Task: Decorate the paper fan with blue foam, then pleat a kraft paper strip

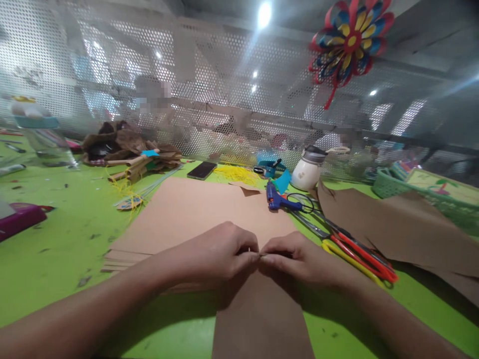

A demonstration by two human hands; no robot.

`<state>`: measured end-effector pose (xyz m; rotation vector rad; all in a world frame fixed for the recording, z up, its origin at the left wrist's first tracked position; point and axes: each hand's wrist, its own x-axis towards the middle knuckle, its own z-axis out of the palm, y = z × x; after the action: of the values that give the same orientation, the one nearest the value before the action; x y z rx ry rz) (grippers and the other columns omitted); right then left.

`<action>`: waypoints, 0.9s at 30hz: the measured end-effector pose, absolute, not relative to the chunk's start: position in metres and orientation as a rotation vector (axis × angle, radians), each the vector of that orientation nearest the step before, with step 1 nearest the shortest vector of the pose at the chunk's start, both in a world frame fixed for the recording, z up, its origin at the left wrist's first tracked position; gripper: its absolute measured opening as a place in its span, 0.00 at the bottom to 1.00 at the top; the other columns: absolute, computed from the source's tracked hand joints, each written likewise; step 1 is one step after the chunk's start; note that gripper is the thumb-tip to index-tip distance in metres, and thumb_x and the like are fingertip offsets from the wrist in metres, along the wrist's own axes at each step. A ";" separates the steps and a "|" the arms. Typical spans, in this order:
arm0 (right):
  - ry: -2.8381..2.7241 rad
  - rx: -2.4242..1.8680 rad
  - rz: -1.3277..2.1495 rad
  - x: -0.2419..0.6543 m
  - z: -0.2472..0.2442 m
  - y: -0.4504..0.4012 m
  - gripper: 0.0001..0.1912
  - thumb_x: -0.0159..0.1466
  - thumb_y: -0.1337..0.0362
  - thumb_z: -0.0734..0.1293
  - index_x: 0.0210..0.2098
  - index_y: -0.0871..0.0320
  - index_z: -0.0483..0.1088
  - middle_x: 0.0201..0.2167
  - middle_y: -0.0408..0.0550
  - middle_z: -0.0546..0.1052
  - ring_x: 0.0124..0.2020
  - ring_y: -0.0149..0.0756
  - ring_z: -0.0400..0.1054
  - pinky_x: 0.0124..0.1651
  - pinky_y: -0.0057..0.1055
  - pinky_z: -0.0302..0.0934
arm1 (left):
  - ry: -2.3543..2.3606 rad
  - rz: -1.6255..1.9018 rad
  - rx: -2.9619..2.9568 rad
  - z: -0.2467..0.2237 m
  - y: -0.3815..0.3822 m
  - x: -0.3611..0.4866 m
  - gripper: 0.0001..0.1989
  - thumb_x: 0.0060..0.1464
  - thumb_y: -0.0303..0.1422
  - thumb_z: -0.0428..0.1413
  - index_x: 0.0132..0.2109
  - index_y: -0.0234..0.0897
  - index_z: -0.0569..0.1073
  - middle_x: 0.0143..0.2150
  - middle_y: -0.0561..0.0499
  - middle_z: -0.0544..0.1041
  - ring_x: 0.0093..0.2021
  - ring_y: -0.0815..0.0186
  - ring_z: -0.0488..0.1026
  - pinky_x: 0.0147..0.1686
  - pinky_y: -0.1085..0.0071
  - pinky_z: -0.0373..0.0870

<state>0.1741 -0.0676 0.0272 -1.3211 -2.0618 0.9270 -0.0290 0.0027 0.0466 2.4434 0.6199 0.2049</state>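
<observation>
My left hand (228,252) and my right hand (295,254) meet at the middle of the table, thumbs and forefingers pinched at the far edge of a strip of brown paper (262,319). That strip runs from my fingertips toward me and off the bottom of the view. What exactly lies between the fingertips is mostly hidden, but the edge looks rolled or folded there. Beneath and beyond my hands lies a stack of brown paper sheets (179,209). A blue glue gun (277,198) rests at the stack's right far corner.
Scissors with red and yellow handles (359,257) lie right of my right hand, near more brown paper (392,224). A phone (202,170), yellow shredded paper (237,174), a white jug (307,169) and rolled paper tubes (138,167) stand farther back. A green basket (389,184) is at right.
</observation>
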 end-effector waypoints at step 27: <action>-1.983 -1.315 1.109 0.185 0.030 -0.069 0.17 0.65 0.54 0.61 0.27 0.61 0.65 0.18 0.37 0.59 0.20 0.24 0.51 0.21 0.22 0.45 | 0.610 0.141 2.352 0.059 0.018 -0.035 0.13 0.53 0.37 0.54 0.26 0.33 0.69 0.20 0.58 0.66 0.21 0.74 0.59 0.20 0.78 0.52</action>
<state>0.1846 -0.0686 0.0304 -1.3149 -1.9830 1.1089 -0.0354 0.0179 0.0590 2.3522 0.6096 0.1414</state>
